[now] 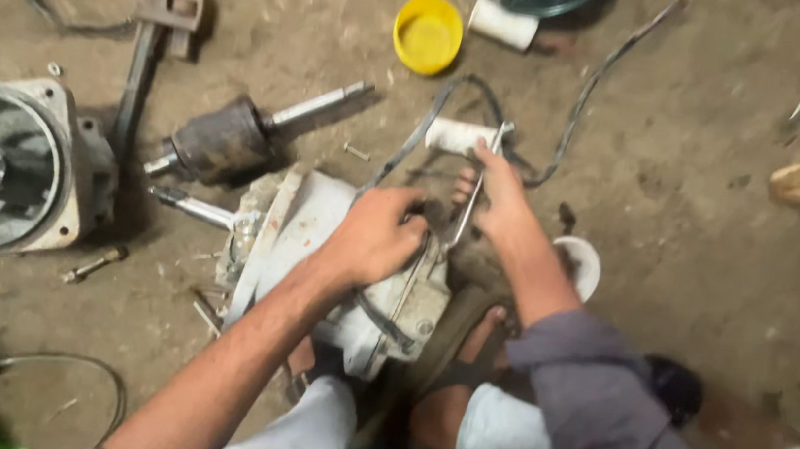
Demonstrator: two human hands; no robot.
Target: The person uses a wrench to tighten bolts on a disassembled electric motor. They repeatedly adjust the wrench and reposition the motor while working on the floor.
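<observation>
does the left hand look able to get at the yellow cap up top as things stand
Probably yes, with a stretch. The left hand rests on the white motor housing, and the yellow cap lies on bare dirt ahead, with only a thin cable lying between them.

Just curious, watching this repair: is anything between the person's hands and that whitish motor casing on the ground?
Nothing visible. The left hand rests directly on the whitish motor casing, and the right hand grips a thin metal rod right beside it.

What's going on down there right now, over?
Left hand gripping white motor housing. Right hand shut on thin metal tool. Black cable trails close by.
</observation>
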